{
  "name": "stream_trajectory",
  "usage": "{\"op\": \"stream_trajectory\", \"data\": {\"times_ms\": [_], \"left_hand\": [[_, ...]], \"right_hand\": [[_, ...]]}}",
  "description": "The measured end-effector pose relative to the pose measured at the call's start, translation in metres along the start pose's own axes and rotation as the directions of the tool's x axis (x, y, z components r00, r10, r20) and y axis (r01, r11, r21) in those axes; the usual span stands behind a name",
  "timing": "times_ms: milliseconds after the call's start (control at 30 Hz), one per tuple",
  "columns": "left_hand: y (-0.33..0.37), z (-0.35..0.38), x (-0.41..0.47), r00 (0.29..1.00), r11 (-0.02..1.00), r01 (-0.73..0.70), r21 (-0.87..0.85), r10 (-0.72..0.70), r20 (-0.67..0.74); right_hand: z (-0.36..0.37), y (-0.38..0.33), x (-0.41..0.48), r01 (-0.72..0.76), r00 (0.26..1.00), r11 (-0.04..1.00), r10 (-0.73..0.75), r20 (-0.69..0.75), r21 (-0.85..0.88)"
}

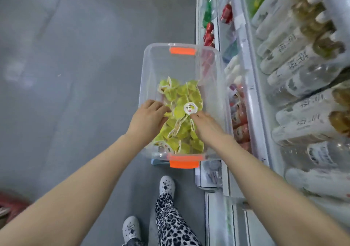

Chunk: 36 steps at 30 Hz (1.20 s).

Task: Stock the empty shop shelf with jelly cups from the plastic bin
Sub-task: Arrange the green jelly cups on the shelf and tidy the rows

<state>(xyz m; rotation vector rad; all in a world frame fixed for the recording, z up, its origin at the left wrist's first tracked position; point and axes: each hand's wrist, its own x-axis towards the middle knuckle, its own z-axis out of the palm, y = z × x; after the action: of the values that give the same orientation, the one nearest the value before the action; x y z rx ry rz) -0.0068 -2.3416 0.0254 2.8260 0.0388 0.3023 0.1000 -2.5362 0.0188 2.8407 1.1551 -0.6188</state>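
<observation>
A clear plastic bin (149,71) with orange handles stands on the floor beside the shelves. Its near half holds several yellow-green jelly cups (181,96) with white lids. Both my hands are inside the bin. My left hand (148,117) lies on the left side of the pile, with its fingers curled down around some cups. My right hand (206,126) is on the right side, and its fingertips pinch a jelly cup (190,108) whose white lid faces up. The empty shelf is out of view.
White shop shelves (251,86) run along the right, packed with bottles (295,62) and red and pink packets (239,120). Grey floor lies to the left. My legs and white shoes (166,186) are just behind the bin. A red object (11,204) sits at the lower left.
</observation>
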Motion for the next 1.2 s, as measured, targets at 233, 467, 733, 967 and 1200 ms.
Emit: {"op": "stream_trajectory", "data": {"times_ms": [233,467,733,967,1200], "left_hand": [[-0.006,0.014,0.002,0.999,0.999,0.008,0.044,-0.01,0.053],[0.001,0.008,0.009,0.978,0.991,0.07,0.117,-0.091,0.188],[0.023,0.059,0.083,0.902,0.98,0.201,-0.001,-0.184,0.391],[0.028,0.128,0.112,0.851,0.978,0.196,0.079,-0.209,0.481],[0.025,0.125,0.116,0.867,0.947,0.306,-0.102,-0.233,0.44]], "right_hand": [[0.022,0.008,0.042,0.06,0.99,0.972,-0.029,0.139,-0.228],[-0.008,0.01,0.035,0.025,0.993,0.993,-0.01,-0.12,0.118],[-0.044,0.037,0.013,0.118,0.794,0.915,0.146,-0.591,0.385],[-0.03,0.043,0.022,0.129,0.738,0.917,0.165,-0.654,0.378],[-0.029,0.048,0.021,0.151,0.736,0.902,0.171,-0.655,0.405]]}}
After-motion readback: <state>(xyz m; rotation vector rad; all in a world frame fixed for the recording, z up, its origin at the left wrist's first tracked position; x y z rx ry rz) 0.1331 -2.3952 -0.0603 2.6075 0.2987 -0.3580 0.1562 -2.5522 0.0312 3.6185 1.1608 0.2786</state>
